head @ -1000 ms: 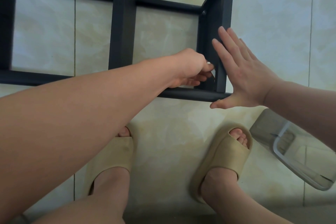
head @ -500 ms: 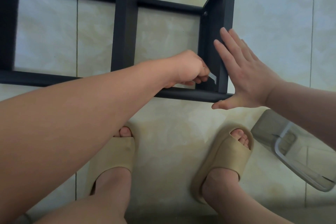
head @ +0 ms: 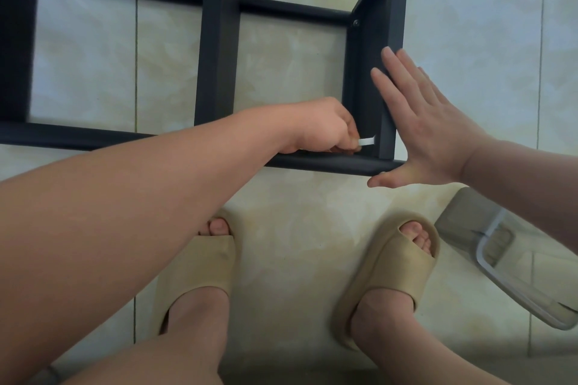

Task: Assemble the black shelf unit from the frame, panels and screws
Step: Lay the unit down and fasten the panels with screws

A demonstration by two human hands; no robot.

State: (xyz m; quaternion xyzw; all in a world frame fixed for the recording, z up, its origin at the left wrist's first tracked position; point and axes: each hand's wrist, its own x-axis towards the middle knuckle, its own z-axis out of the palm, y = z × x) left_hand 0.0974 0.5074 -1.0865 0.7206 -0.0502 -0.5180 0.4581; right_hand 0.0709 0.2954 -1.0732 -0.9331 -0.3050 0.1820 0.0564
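The left forearm fills the view from 8 o'clock up to the centre, where the left hand (head: 319, 126) sits knuckles-up with its fingers curled tight round a small silver tool (head: 460, 141). The tool's tip points toward 3 o'clock at the inner face of the end panel (head: 362, 78).

The right hand (head: 428, 131) comes in from 3 o'clock and lies flat. Its fingers are straight and close together, pointing to 11 o'clock, and they press on the outer edge of that panel. The thumb is spread toward 9 o'clock under the end of the near tube.

Underfoot is a tiled floor (head: 297, 197) of pale, cream-marbled squares with thin grey joints.

The black shelf frame (head: 93, 139) lies on its side across the tiles from 9 o'clock to 1 o'clock. Round matte tubes run along it, and a middle panel (head: 219, 40) crosses them at 12 o'clock.

A clear plastic container (head: 500, 253) rests at 4 o'clock, partly under the right forearm. Two beige slippers (head: 200, 272) with the toes showing stand at 6 o'clock, well apart from each other.

A single screw (head: 356, 22) sits in the far corner of the end panel, at 1 o'clock.
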